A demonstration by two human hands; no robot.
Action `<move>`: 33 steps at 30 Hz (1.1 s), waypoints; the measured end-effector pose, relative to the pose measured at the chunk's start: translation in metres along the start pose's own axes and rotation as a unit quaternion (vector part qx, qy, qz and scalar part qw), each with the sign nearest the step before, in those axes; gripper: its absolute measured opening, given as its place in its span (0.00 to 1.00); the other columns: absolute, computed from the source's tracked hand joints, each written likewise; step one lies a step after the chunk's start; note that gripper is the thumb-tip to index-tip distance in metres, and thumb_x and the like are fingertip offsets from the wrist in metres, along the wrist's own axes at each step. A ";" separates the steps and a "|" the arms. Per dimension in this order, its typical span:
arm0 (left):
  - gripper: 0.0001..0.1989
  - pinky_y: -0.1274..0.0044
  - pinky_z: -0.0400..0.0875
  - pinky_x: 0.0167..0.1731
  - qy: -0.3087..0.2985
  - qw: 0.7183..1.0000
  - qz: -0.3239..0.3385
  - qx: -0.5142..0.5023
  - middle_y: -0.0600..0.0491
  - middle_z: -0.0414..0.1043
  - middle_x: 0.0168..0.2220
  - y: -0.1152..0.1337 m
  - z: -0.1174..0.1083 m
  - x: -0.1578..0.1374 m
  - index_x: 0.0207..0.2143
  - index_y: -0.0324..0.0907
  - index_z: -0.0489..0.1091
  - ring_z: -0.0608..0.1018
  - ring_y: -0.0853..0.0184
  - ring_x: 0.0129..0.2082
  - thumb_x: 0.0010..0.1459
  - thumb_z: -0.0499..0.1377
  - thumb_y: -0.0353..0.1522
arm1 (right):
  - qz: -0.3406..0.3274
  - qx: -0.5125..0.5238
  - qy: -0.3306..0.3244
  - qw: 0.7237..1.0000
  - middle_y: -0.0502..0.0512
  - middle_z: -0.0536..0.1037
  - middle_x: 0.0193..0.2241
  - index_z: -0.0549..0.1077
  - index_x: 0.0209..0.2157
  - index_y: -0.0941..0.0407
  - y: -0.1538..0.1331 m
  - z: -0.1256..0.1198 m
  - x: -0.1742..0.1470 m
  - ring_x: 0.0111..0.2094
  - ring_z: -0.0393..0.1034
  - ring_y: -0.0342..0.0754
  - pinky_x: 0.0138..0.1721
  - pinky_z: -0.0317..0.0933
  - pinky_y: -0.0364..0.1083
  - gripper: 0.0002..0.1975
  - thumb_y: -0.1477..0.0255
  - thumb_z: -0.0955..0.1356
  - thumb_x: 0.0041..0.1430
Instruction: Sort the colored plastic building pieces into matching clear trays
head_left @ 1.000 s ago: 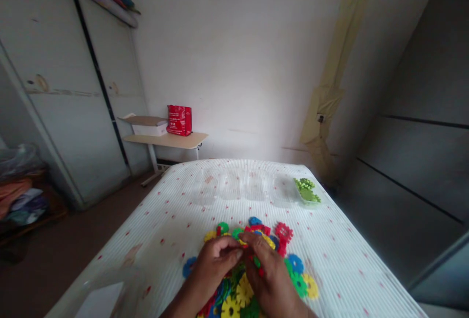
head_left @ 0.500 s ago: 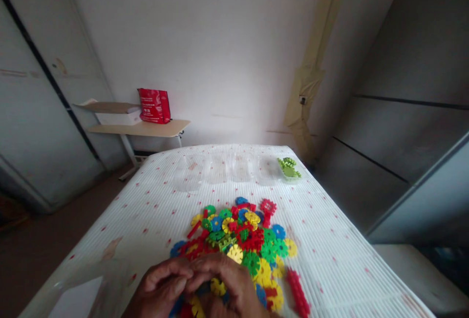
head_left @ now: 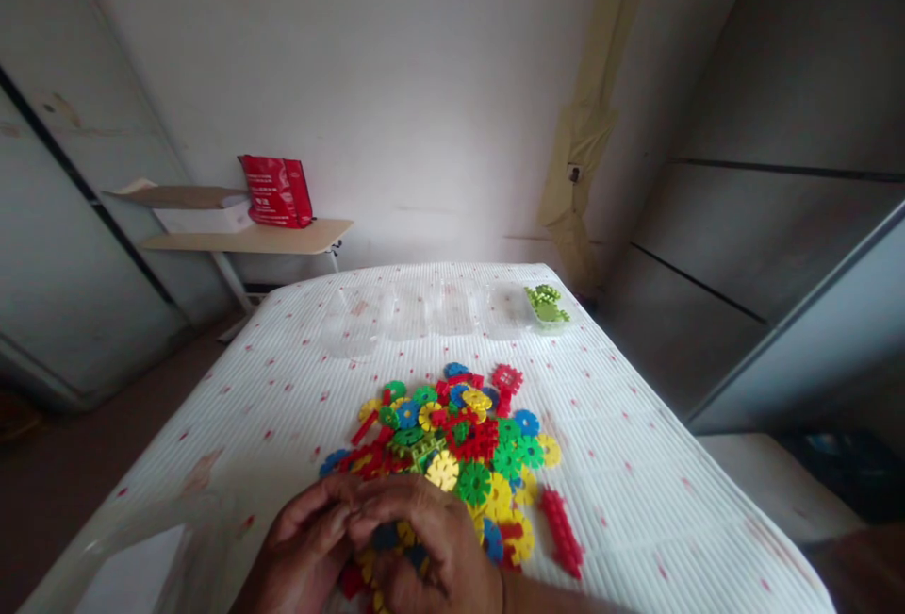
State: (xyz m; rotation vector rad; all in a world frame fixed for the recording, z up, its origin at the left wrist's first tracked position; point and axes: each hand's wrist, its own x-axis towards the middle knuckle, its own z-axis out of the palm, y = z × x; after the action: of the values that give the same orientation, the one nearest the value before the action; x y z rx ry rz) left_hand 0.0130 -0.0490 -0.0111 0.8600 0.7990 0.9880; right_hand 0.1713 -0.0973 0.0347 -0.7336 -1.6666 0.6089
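Note:
My left hand and my right hand meet fingertip to fingertip over the near edge of a pile of plastic pieces. Both have their fingers curled and pressed together; whatever they may pinch is hidden behind the fingers. The pile holds notched discs, such as a yellow disc, a green disc and a blue disc. Red toothed pieces and a light green toothed piece lie among them. A long red toothed bar rests to the right of my right hand.
Several clear plastic containers stand in a row at the table's far side. The rightmost container holds light green pieces. At the near left is a clear tray with a white card. A red bag sits on a side table.
The whole view has shifted slightly, with the pile and containers now a little higher and further left. My hands remain pressed together at the fingertips.

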 end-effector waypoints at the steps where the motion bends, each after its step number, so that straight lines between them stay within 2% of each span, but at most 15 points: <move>1: 0.11 0.77 0.67 0.27 0.010 1.000 -0.002 -0.001 0.52 0.71 0.23 0.001 0.002 0.000 0.22 0.38 0.72 0.71 0.68 0.26 0.38 0.67 0.36 | -0.004 -0.003 0.000 1.000 0.55 0.75 0.37 0.65 0.40 0.55 -0.001 0.000 0.001 0.41 0.70 0.42 0.42 0.66 0.42 0.17 0.81 0.60 0.46; 8: 0.14 0.76 0.67 0.26 0.058 0.998 -0.006 -0.019 0.52 0.70 0.22 0.007 0.016 -0.002 0.24 0.37 0.72 0.72 0.67 0.25 0.35 0.68 0.36 | -0.039 -0.056 -0.016 0.998 0.56 0.74 0.38 0.62 0.43 0.55 0.004 0.003 0.003 0.43 0.68 0.42 0.44 0.65 0.42 0.19 0.80 0.59 0.47; 13: 0.14 0.76 0.68 0.28 0.073 0.995 -0.030 -0.062 0.51 0.72 0.27 0.008 0.021 -0.003 0.27 0.38 0.73 0.73 0.66 0.27 0.35 0.68 0.34 | -0.068 -0.112 -0.031 0.991 0.57 0.74 0.39 0.60 0.44 0.55 0.008 0.005 0.002 0.45 0.67 0.43 0.46 0.63 0.44 0.17 0.78 0.60 0.50; 20: 0.12 0.79 0.67 0.28 0.031 0.988 -0.085 -0.124 0.54 0.72 0.27 0.004 0.020 -0.004 0.28 0.40 0.73 0.72 0.70 0.26 0.37 0.68 0.32 | -0.100 -0.170 -0.083 0.977 0.58 0.74 0.43 0.59 0.47 0.56 0.012 0.004 0.002 0.49 0.65 0.45 0.54 0.56 0.49 0.17 0.76 0.60 0.54; 24: 0.10 0.79 0.67 0.26 0.015 0.992 -0.058 -0.113 0.54 0.70 0.25 0.003 0.014 -0.004 0.27 0.39 0.71 0.71 0.70 0.25 0.39 0.67 0.32 | -0.090 -0.116 -0.067 0.987 0.58 0.73 0.43 0.60 0.45 0.55 0.007 0.004 0.004 0.48 0.66 0.44 0.51 0.60 0.45 0.16 0.76 0.61 0.53; 28: 0.09 0.79 0.66 0.25 -0.027 0.995 -0.016 -0.095 0.55 0.68 0.22 0.001 0.007 -0.004 0.25 0.40 0.69 0.70 0.70 0.24 0.43 0.65 0.34 | -0.037 -0.044 -0.044 0.997 0.57 0.74 0.40 0.62 0.44 0.55 -0.002 0.000 0.007 0.45 0.68 0.43 0.44 0.65 0.42 0.16 0.77 0.61 0.51; 33: 0.10 0.81 0.62 0.21 -0.055 0.993 -0.020 -0.105 0.58 0.62 0.19 -0.002 0.007 -0.005 0.22 0.40 0.66 0.65 0.74 0.20 0.43 0.65 0.33 | -0.027 -0.001 -0.023 0.999 0.56 0.76 0.36 0.64 0.41 0.55 -0.008 -0.003 0.010 0.41 0.70 0.43 0.42 0.66 0.43 0.14 0.78 0.61 0.50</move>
State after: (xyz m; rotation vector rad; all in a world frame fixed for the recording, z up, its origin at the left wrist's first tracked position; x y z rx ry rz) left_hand 0.0184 -0.0563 -0.0091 0.7081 0.6046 0.9621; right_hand 0.1717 -0.0956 0.0477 -0.6783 -1.7231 0.5900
